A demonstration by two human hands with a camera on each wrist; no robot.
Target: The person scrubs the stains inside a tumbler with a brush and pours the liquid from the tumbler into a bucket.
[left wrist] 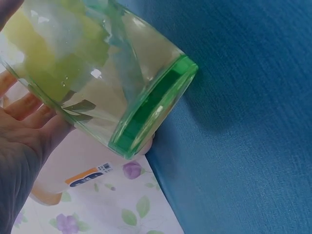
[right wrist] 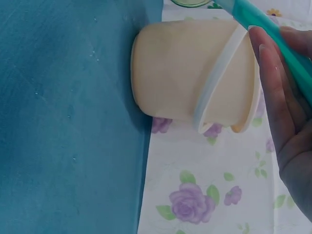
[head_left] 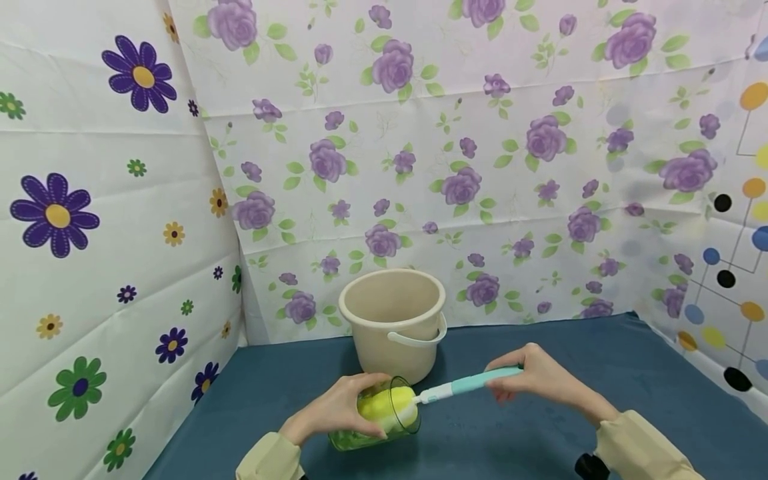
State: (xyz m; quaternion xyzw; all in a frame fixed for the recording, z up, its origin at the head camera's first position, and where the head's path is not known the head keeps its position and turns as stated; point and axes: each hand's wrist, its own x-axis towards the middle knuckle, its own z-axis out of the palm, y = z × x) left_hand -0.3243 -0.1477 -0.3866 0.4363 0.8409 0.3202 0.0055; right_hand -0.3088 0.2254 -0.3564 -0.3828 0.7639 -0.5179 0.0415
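My left hand (head_left: 343,408) grips a clear green-tinted glass (head_left: 360,438), tilted on its side with its mouth toward the right. In the left wrist view the glass (left wrist: 109,83) shows a thick green base near the blue cloth. Inside it sits the yellow sponge head (head_left: 389,405) of a bottle brush. The brush's teal and white handle (head_left: 471,383) slants up to the right, and my right hand (head_left: 534,378) holds its far end between thumb and fingers. The right wrist view shows the teal handle (right wrist: 261,24) running past the fingertips.
Behind the glass stands a beige bucket (head_left: 393,340) with a white handle (head_left: 418,341) hanging at its front right. A blue cloth (head_left: 510,427) covers the table, with water drops on it in the right wrist view. Flowered sheets (head_left: 408,167) hang behind and at the sides.
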